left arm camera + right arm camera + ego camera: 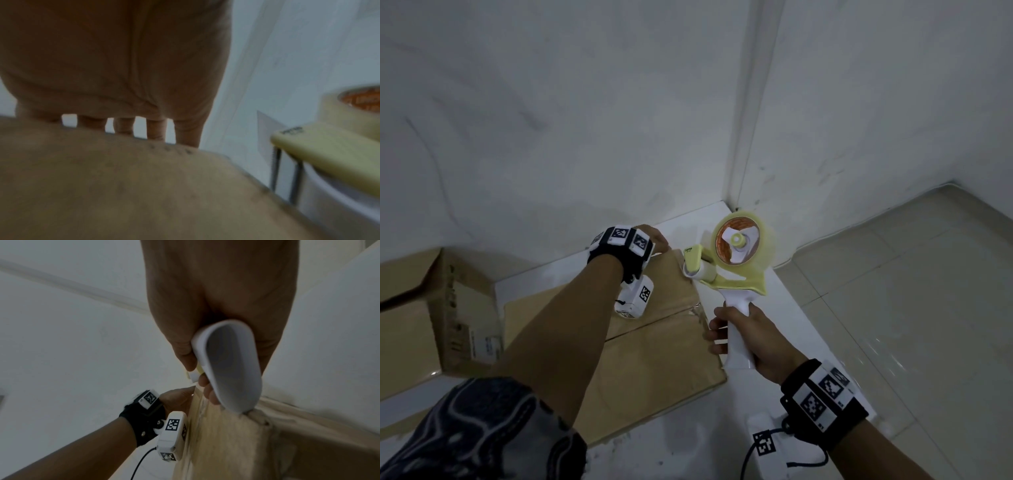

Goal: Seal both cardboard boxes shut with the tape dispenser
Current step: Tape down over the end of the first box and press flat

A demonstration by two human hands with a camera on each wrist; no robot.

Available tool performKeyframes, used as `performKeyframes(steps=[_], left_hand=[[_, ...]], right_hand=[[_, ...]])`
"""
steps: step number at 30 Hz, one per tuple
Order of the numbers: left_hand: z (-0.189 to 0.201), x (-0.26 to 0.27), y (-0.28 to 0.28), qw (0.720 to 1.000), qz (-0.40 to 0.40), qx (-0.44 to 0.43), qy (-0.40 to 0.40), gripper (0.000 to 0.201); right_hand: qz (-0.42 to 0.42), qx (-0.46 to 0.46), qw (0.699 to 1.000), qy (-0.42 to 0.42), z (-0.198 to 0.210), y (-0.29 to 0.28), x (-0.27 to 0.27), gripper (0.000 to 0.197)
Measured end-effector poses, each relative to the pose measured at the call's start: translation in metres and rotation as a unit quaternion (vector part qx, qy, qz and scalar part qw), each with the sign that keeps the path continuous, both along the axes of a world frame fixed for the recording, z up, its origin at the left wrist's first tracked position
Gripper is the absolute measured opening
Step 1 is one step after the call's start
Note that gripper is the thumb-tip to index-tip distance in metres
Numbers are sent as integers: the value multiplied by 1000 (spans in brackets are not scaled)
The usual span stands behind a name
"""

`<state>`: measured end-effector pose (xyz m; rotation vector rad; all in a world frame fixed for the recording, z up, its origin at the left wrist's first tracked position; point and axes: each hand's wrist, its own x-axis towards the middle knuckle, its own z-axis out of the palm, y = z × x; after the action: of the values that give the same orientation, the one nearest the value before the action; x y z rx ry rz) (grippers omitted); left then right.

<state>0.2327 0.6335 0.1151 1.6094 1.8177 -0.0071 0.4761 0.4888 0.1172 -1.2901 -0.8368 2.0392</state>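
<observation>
A closed cardboard box (654, 359) lies in front of me on a white ledge, its flap seam running left to right. My left hand (654, 240) lies on its far right corner, fingers (156, 129) hooked over the far edge of the closed box (123, 186). My right hand (753, 339) grips the white handle (232, 366) of the yellow-green tape dispenser (739, 284). The dispenser is raised just off the box's right edge, with its clear tape roll (738, 246) uppermost. Shiny clear tape (695, 308) shows at the seam's right end. A second box (421, 325) stands at the left with a flap up.
White walls meet in a corner (736, 205) just behind the dispenser. The white ledge (784, 301) ends to the right, with beige floor tiles (893, 308) below. A knee in dark patterned cloth (482, 428) is at the lower left.
</observation>
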Motion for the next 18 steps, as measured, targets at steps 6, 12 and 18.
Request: performKeyframes(steps=[6, 12, 18], left_hand=[[7, -4, -14, 980, -34, 77, -179, 29], [-2, 0, -22, 989, -92, 59, -97, 30], [-5, -3, -17, 995, -67, 26, -74, 35]], right_hand=[[-4, -2, 1000, 8, -1, 0, 1, 6], [-15, -6, 1000, 12, -4, -1, 0, 8], [-24, -9, 1000, 14, -5, -1, 0, 8]])
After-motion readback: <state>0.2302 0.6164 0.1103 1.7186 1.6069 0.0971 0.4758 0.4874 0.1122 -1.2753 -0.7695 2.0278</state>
